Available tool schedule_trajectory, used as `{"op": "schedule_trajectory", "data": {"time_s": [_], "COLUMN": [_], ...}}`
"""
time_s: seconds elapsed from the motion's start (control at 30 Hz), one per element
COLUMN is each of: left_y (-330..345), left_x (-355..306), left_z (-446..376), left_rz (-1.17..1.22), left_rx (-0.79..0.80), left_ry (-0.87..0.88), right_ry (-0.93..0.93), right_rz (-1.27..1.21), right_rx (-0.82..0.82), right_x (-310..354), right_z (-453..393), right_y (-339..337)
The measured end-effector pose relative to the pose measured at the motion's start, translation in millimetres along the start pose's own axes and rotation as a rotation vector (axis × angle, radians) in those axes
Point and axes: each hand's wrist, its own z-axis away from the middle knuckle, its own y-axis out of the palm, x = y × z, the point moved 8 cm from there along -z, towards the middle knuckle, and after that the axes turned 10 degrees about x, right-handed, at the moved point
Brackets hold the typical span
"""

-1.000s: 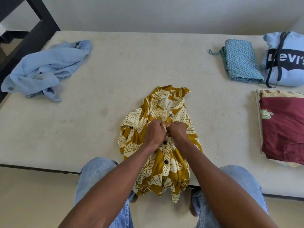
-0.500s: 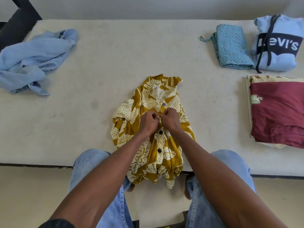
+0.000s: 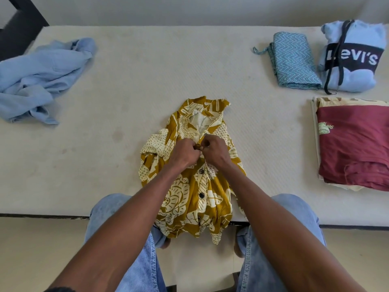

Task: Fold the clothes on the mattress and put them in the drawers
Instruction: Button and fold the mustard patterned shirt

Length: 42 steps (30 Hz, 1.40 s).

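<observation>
At the centre of the frame, the left hand [image 3: 182, 154] and right hand [image 3: 215, 152] pinch the button placket of the mustard patterned shirt [image 3: 189, 192], which lies on the mattress [image 3: 147, 81] with its hem overhanging the near edge.

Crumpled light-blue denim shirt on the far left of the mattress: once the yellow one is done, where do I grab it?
Probably by the collar end of the crumpled light-blue denim shirt, the bunched part nearest the mattress centre, reaching in from its right. That end stands up in folds, giving the fingers an edge; the rest lies flatter.
</observation>
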Motion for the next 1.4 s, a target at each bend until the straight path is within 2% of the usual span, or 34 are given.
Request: {"op": "schedule_trajectory", "data": {"time_s": [0.13,0.23,0.3,0.4,0.47,0.53,0.63,0.7,0.8,0.87,0.93,1.07,1.13,1.17,1.23,1.3,1.4], "left_y": [0,-1,5,12,9,10,12,7,2,-6,-11,3,11,9,-9,-22,-26], "left_x": [3,-1,-2,-2,-1,6,12,4,-8,-9,0,24,34,37,35,30,24], "left_z": [4,10,14,22,24,16,5,6,6,5,2,-11,-12,-11,-10,-18,-34], "left_rz": [0.078,0.051,0.024,0.068,0.183,0.298,0.344,0.306,0.207,0.179,0.252,0.442,0.392,0.283,0.133,0.229,0.397], "left_rx": [-0.143,-0.261,-0.31,-0.384,-0.402,-0.313,-0.18,-0.162,-0.133,-0.177,-0.18,0.017,0.077,0.07,-0.091,-0.213,-0.211], "left_ry": [0.127,0.21,0.245,0.279,0.247,0.133,0.037,0.083,0.168,0.177,0.116,-0.099,-0.222,-0.269,-0.284,-0.21,-0.122], "right_ry": [0.267,0.492,0.575,0.629,0.627,0.598,0.544,0.445,0.208,0.152,0.136,0.169,0.217,0.231,0.239,0.208,0.123], "right_rz": [-0.482,-0.887,-0.979,-0.988,-1.017,-1.033,-0.978,-0.844,-0.494,-0.402,-0.39,-0.412,-0.324,-0.217,-0.035,-0.025,-0.139], "right_rx": [-0.016,0.055,0.122,0.178,0.128,0.043,-0.017,-0.038,-0.066,-0.037,-0.021,0.034,0.057,0.058,-0.032,-0.186,-0.247], "right_x": [-25,-39,-43,-46,-47,-50,-54,-48,-28,-22,-21,-24,-27,-27,-24,-21,-20], "right_z": [6,14,15,14,13,14,13,9,2,2,2,1,3,3,2,1,-13], "right_y": [-3,14,24,30,29,27,28,23,9,9,10,17,21,20,7,-14,-24]}}
